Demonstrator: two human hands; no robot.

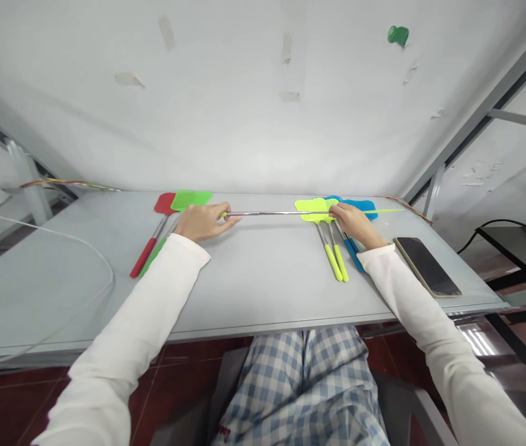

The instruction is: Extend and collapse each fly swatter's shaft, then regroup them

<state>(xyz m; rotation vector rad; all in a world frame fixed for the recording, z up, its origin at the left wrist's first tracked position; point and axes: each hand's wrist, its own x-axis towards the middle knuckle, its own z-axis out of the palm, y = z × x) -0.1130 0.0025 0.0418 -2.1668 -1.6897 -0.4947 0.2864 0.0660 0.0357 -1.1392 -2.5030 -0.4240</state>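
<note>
Between my two hands a yellow fly swatter with a thin metal telescopic rod [276, 213] is stretched out sideways above the table. My left hand [204, 221] is closed on its handle end, most of the handle hidden by the fingers. Near the head end, my right hand [355, 223] pinches the rod; the yellow head shows edge-on beyond it. A red fly swatter [142, 257] and a green fly swatter [191, 198] lie by my left hand. Beneath my right hand are yellow fly swatters [311, 207] and blue fly swatters [365, 205], overlapping and partly covered.
A phone [427, 266] lies on the grey table [263, 279] at the right. A white cable [93, 241] crosses the left side. The white wall [253, 136] stands behind the table, with metal frame posts on both sides. Coloured wires run along the back corners.
</note>
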